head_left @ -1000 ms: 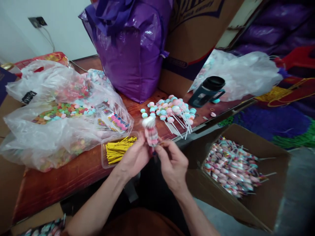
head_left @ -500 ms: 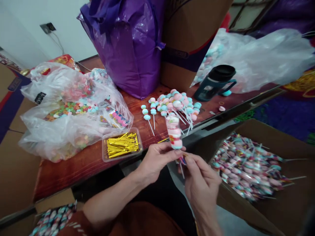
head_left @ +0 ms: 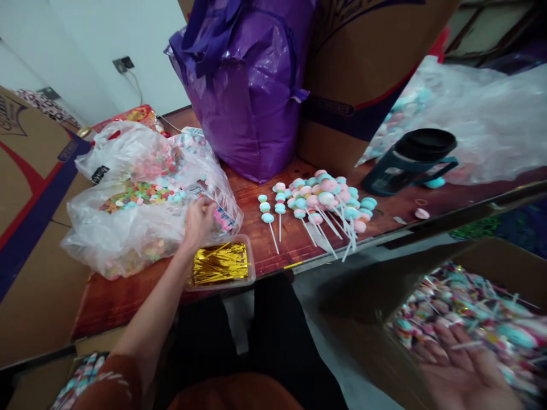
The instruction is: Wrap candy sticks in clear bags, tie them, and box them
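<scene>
My left hand (head_left: 199, 221) reaches down onto printed plastic wrappers (head_left: 224, 219) beside the clear candy bag. Its fingers are bent and blurred, so their grip cannot be made out. Palm up, my right hand (head_left: 468, 367) is spread over wrapped marshmallow lollipops (head_left: 453, 307) in a cardboard box (head_left: 363, 307). A white stick (head_left: 468, 345) crosses in front of its fingers, which are not closed on it. Unwrapped marshmallow lollipops (head_left: 327, 193) lie heaped on the table, with two more (head_left: 267, 217) apart on their left. Gold twist ties (head_left: 220, 263) fill a clear plastic tub (head_left: 251, 279) below my left hand.
The red-brown table (head_left: 106, 302) also bears a purple bag (head_left: 252, 108), a tall carton (head_left: 342, 114), a dark mug (head_left: 405, 165) and a clear bag of candies (head_left: 128, 228). One loose marshmallow (head_left: 422, 213) lies near the right edge. Another carton (head_left: 38, 239) stands left.
The wrapped lollipop has left my hands, which have parted. My left hand has moved left to the wrappers; my right has gone right over the box and opened. The view has shifted.
</scene>
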`<control>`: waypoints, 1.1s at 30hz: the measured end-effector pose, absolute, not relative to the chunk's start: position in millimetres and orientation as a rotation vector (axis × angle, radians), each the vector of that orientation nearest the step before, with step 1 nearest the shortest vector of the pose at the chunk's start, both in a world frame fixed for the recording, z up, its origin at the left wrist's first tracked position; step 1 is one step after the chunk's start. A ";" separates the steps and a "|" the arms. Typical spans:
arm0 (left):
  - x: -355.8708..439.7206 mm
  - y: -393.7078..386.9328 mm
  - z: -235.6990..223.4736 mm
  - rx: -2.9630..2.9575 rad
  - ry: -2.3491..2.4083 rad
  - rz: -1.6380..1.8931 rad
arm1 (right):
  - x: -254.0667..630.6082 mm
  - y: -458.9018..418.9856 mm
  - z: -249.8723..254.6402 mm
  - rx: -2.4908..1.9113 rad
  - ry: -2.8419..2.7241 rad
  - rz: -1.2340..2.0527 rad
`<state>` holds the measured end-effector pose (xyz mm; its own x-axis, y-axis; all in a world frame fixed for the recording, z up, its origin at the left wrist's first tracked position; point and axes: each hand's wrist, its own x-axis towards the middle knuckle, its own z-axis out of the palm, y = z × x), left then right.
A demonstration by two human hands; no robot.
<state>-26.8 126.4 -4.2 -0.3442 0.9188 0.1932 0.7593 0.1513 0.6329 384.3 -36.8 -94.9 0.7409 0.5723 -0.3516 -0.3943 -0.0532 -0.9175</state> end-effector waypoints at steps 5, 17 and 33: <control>-70.8 167.7 -24.3 1.600 2.408 0.802 | 363.3 -22.5 -98.1 -1.430 -0.170 0.938; 1.3 104.6 3.1 1.710 1.977 1.468 | 224.5 -16.1 -26.8 -1.270 -0.962 1.125; 93.6 40.4 -8.7 0.465 1.065 1.479 | 182.4 32.7 -30.5 -1.137 -0.760 1.148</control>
